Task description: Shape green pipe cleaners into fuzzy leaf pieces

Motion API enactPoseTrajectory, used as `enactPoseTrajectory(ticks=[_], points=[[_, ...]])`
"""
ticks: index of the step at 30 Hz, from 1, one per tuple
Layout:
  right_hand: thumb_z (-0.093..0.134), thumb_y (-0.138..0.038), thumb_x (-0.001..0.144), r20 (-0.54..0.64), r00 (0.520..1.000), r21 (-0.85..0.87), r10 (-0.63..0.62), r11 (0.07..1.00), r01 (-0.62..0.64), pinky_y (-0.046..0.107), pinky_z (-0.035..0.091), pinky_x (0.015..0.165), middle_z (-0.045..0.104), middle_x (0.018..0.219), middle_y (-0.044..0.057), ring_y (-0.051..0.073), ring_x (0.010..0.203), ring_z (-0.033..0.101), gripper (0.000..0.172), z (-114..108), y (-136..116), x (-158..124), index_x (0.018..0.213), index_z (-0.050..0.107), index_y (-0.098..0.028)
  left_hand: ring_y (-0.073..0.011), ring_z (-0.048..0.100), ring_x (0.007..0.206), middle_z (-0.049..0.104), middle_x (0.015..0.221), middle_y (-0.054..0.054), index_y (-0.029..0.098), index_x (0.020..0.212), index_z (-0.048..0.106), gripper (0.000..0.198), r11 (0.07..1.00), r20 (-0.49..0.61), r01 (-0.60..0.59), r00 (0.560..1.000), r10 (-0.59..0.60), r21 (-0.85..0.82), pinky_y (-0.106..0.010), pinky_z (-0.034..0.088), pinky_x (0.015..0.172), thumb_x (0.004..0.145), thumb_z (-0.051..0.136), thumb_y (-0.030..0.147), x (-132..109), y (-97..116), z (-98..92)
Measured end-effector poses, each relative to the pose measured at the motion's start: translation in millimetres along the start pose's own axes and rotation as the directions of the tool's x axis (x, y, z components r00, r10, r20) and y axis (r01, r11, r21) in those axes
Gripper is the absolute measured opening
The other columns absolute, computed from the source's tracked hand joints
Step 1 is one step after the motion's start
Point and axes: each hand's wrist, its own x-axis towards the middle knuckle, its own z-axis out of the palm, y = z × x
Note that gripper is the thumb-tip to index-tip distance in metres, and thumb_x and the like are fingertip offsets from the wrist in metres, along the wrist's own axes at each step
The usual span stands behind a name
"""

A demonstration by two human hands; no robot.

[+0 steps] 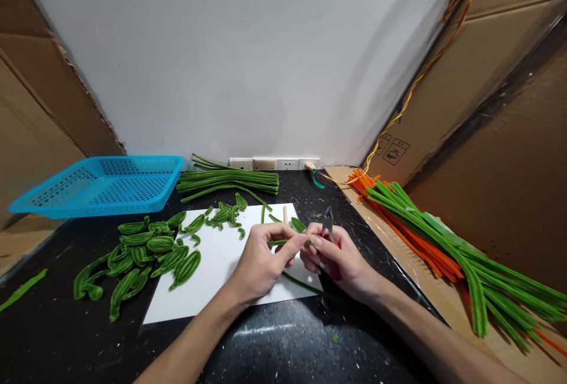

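Observation:
Between the thumb and fingers of my left hand [268,254] is a dark green pipe cleaner [277,243], held above a white sheet of paper [208,292]. My right hand [349,260] meets it fingertip to fingertip and pinches the other end of the pipe cleaner. Tucked in that same hand is a pair of pliers [328,221], dark jaws pointing up, red handle partly hidden by the palm. Leaf shapes of coiled green pipe cleaner [185,269] lie in a pile on the left, with smaller curled pieces [227,214] on the paper's back part. A short wooden stick [286,214] lies behind my hands.
A blue plastic basket [166,186] stands at the back left. A bundle of dark green pipe cleaners [230,182] rests near the wall sockets [287,164]. Bright green pipe cleaners [443,242] and orange ones [411,242] lie on cardboard at right. Cardboard walls flank both sides.

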Motion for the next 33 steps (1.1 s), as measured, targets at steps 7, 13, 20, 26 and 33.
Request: enactPoseTrajectory(ticks=[7, 13, 20, 26, 33], points=[[0.061, -0.048, 0.102, -0.114, 0.989, -0.451, -0.099, 0.892, 0.037, 0.028, 0.034, 0.060, 0.049, 0.068, -0.003, 0.013, 0.064, 0.040, 0.037, -4, -4, -3, 0.079, 0.058, -0.019, -0.0108, 0.051, 0.059, 0.061, 0.067, 0.000, 0.013, 0.078, 0.071, 0.033, 0.997, -0.047, -0.023, 0.999, 0.027, 0.080, -0.023, 0.041, 0.059, 0.098, 0.066, 0.039, 0, -6, 0.4], [0.059, -0.048, 0.102, -0.104, 0.983, -0.539, -0.148, 0.839, 0.069, 0.028, 0.034, 0.061, 0.048, 0.071, -0.002, 0.013, 0.066, 0.040, 0.037, -3, -5, -4, 0.079, 0.058, -0.019, -0.0105, 0.050, 0.057, 0.060, 0.066, 0.001, 0.014, 0.078, 0.070, 0.033, 0.998, -0.032, -0.001, 0.999, 0.004, 0.070, -0.023, 0.040, 0.057, 0.095, 0.069, 0.041, 2, -3, -0.5], [0.067, -0.049, 0.097, -0.239, 0.956, -0.469, -0.169, 0.882, 0.038, 0.028, 0.033, 0.056, 0.050, 0.064, -0.002, 0.013, 0.059, 0.041, 0.035, -5, -2, 0, 0.079, 0.064, -0.018, -0.0098, 0.049, 0.056, 0.053, 0.060, 0.002, 0.016, 0.070, 0.059, 0.046, 0.997, -0.018, 0.078, 0.997, -0.078, 0.001, -0.023, 0.040, 0.058, 0.098, 0.063, 0.052, 4, -10, -5.4], [0.080, -0.046, 0.087, -0.316, 0.947, -0.056, -0.050, 0.998, 0.034, 0.024, 0.032, 0.049, 0.048, 0.060, -0.005, 0.010, 0.052, 0.040, 0.035, -5, 1, 7, 0.077, 0.059, -0.019, -0.0085, 0.047, 0.052, 0.052, 0.060, 0.003, 0.016, 0.069, 0.056, 0.048, 0.981, -0.067, 0.123, 0.989, -0.134, -0.153, -0.022, 0.040, 0.052, 0.090, 0.071, 0.057, 8, -11, -4.9], [0.080, -0.045, 0.088, -0.302, 0.953, -0.126, -0.038, 0.992, -0.001, 0.024, 0.036, 0.049, 0.050, 0.062, -0.003, 0.010, 0.054, 0.042, 0.034, -13, -6, 7, 0.078, 0.061, -0.018, -0.0062, 0.049, 0.049, 0.055, 0.063, 0.003, 0.014, 0.079, 0.059, 0.045, 0.960, -0.031, 0.144, 0.987, -0.155, -0.240, -0.020, 0.041, 0.050, 0.090, 0.072, 0.056, 7, -9, -2.7]])
